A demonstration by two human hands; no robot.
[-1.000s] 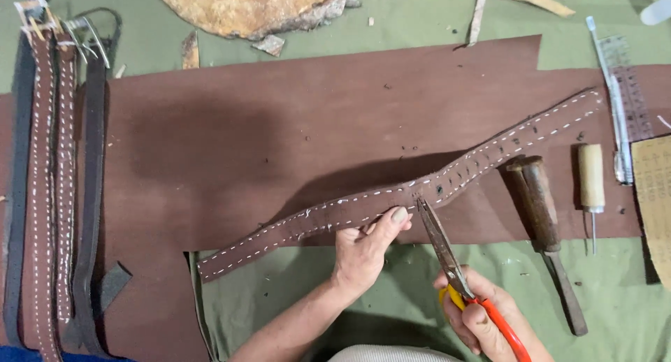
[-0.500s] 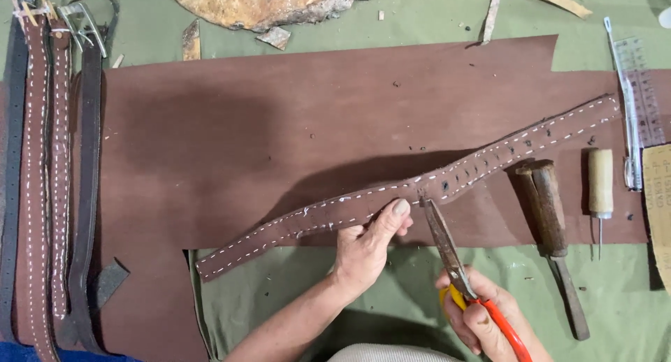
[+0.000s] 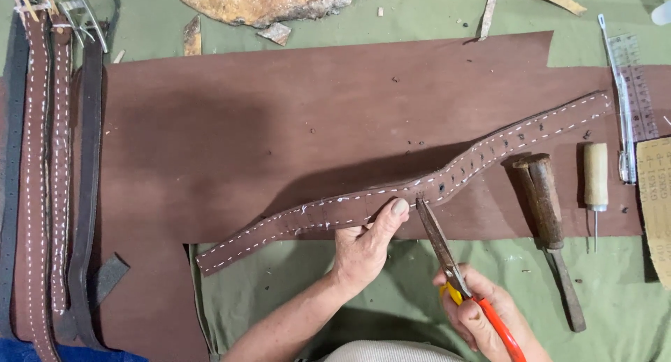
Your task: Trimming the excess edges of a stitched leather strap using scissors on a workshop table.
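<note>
- Since a second ago, little has shifted: the scissors (image 3: 447, 261) tip has crept up to the lower edge of the stitched strap (image 3: 419, 191), and my left thumb stays pressed beside it.
- I pin the strap with my left hand (image 3: 360, 250), thumb on top, so it lies flat on the brown leather sheet (image 3: 244, 138) over the bench (image 3: 615, 313) while the blades work.
- My right hand (image 3: 482, 313) is clamped on the orange handles; the blades look nearly together.
- Running diagonally from lower left to upper right, the strap crosses just above both hands, touching my thumb and the blade tip.
- 2 tools, a wooden-handled punch (image 3: 549, 215) and an awl (image 3: 595, 177), lie to the right, within reach.
</note>
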